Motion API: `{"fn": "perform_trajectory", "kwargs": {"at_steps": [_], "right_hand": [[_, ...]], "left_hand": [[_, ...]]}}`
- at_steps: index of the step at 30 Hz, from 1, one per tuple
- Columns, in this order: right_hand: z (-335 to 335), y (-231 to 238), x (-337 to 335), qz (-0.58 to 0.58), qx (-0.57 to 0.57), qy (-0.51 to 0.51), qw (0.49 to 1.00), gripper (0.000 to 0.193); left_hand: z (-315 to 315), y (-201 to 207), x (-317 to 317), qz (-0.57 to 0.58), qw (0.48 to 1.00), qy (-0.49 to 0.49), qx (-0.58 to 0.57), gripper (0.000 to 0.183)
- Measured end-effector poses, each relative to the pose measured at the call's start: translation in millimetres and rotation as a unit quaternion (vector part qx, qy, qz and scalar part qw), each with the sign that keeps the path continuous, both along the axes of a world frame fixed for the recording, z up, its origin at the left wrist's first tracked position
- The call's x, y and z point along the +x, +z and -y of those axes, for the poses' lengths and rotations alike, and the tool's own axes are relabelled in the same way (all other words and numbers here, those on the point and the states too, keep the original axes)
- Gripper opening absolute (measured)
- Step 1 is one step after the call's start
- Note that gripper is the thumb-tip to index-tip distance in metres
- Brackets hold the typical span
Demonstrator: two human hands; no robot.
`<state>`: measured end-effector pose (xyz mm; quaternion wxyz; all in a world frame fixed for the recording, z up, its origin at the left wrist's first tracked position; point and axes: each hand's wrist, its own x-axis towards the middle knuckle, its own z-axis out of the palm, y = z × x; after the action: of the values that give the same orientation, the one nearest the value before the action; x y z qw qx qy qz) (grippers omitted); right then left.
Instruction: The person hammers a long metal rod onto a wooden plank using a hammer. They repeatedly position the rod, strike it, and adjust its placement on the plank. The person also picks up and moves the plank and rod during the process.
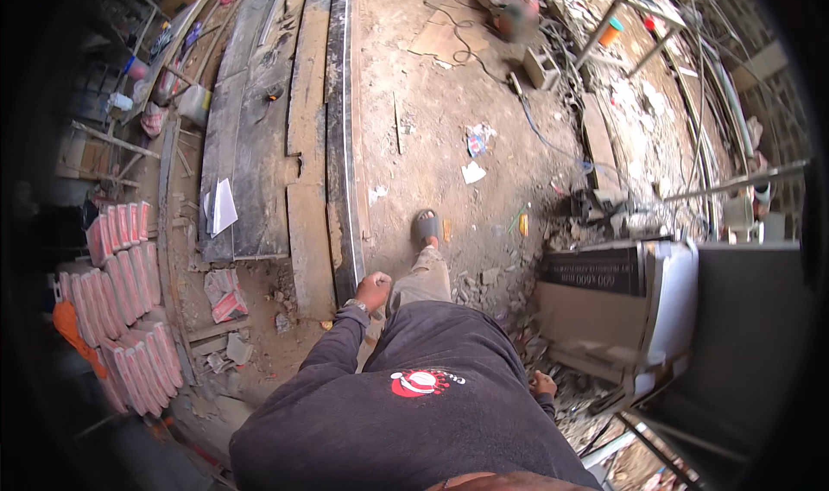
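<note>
My left hand [374, 291], with a watch on its wrist, hangs in front of me beside my left thigh. Its fingers are curled closed, and whatever may be inside them is hidden. Close to it runs a long dark beam [341, 171] with a pale edge, lying on the ground. My right hand [544, 385] is low at my right side, small in view and partly covered by my body. The fingers there look curled, with nothing showing in them. Nearest to that hand are rubble [509, 314] and a large cardboard-wrapped box [591, 305]. Neither hand visibly touches these things.
Long boards [250, 137] lie to the left, with white sheets [222, 206] on them. Stacked red-and-white packs [129, 292] stand farther left. A cable [535, 128] crosses the dirt floor [414, 85]. A concrete block [541, 68] and metal-legged table [643, 7] are at far right.
</note>
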<state>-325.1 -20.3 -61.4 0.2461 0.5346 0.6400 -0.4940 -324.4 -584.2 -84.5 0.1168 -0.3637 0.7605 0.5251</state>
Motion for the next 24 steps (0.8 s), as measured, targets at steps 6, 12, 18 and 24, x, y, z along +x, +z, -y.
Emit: {"fn": "perform_trajectory", "kwargs": {"at_steps": [6, 12, 18, 24], "right_hand": [[90.2, -6.3, -114.9, -0.27, 0.194, 0.582, 0.742, 0.025], [174.1, -20.9, -239.9, -0.126, 0.138, 0.571, 0.799, 0.02], [260.6, -18.1, -378.8, -0.183, 0.02, 0.548, 0.816, 0.032], [324.8, -94.9, -519.5, -0.08, 0.033, 0.503, 0.86, 0.032]], "left_hand": [[76.3, 108.1, -172.5, -0.185, 0.978, 0.045, 0.087, 0.028], [130.1, 342.9, -323.4, -0.553, 0.831, -0.047, 0.034, 0.029], [156.8, 499.7, -379.1, -0.635, 0.765, -0.103, -0.044, 0.024], [190.5, 479.1, -505.9, -0.705, 0.692, -0.074, -0.133, 0.011]]}}
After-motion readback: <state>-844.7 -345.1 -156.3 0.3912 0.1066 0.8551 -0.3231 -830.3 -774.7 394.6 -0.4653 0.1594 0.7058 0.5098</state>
